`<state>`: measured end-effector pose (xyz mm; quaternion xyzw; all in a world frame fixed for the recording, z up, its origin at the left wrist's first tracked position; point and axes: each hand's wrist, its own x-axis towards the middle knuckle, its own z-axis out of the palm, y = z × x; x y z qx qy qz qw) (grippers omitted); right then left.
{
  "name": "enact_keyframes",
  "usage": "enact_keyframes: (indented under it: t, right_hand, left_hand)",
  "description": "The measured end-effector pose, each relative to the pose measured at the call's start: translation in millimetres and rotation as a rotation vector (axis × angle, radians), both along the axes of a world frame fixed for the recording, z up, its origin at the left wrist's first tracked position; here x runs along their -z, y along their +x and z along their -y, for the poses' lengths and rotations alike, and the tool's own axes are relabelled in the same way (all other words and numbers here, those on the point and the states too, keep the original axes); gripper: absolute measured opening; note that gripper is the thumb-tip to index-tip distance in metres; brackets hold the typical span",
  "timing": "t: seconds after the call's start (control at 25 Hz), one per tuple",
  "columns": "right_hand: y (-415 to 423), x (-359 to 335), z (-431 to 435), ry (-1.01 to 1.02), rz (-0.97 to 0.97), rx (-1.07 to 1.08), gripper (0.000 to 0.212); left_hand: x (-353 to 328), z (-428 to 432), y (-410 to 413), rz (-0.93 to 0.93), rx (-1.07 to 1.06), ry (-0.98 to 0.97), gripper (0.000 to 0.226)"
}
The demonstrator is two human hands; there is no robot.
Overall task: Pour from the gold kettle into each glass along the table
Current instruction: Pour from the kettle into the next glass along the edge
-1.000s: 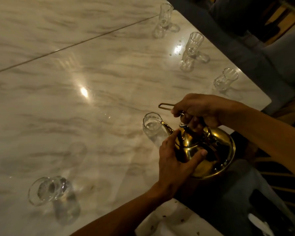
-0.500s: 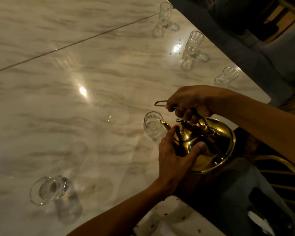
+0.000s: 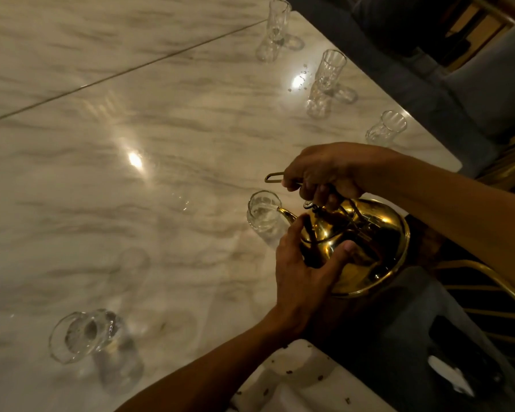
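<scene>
A shiny gold kettle [image 3: 372, 239] hangs tilted over the table's near edge, its spout tip over the rim of a clear glass [image 3: 262, 217] that holds some clear liquid. My right hand [image 3: 324, 171] grips the kettle's wire handle from above. My left hand [image 3: 304, 269] presses on the kettle's lid and front, thumb on the body. Another glass [image 3: 84, 337] stands at the lower left. Three more glasses [image 3: 387, 129], [image 3: 327, 75], [image 3: 275, 28] line the right edge further away.
The marble table [image 3: 131, 188] has a seam running across its far part and bright light reflections. Grey upholstered chairs [image 3: 488, 84] stand beyond the right edge. A gold chair frame [image 3: 488, 281] and white patterned cloth [image 3: 295, 382] are at the bottom right.
The kettle has risen and tilted more, bringing its spout up over the glass's rim. Both hands have stayed on the kettle and moved up with it.
</scene>
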<state>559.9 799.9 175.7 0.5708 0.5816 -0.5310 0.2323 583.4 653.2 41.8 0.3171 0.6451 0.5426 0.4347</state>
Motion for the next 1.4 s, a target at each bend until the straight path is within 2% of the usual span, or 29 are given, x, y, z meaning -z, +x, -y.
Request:
enact_keyframes:
  t: [0.24, 0.52, 0.68, 0.84, 1.12, 1.4]
  right_hand:
    - [-3.3, 0.7, 4.4, 0.019, 0.005, 0.007, 0.026]
    - [-2.9, 3.6, 10.4, 0.034, -0.004, 0.054, 0.024]
    - [-0.6, 6.8, 15.1, 0.067, -0.014, 0.071, 0.026]
    - [5.2, 9.4, 19.7, 0.091, -0.038, 0.101, 0.024]
    - [19.6, 14.2, 32.3, 0.151, -0.064, 0.165, 0.009]
    - [41.2, 25.4, 45.1, 0.142, -0.092, 0.311, 0.026]
  left_hand:
    - [-2.8, 3.3, -5.1, -0.006, 0.017, 0.033, 0.057]
    - [3.7, 7.2, -8.7, -0.013, 0.030, 0.022, 0.064]
    - [12.2, 10.5, -8.6, -0.036, 0.052, 0.000, 0.083]
    - [15.9, 13.2, -10.6, -0.065, 0.081, 0.001, 0.074]
    - [30.4, 17.6, -11.4, -0.164, 0.122, 0.050, 0.079]
    - [45.9, 24.6, -9.0, -0.252, 0.180, 0.041, 0.090]
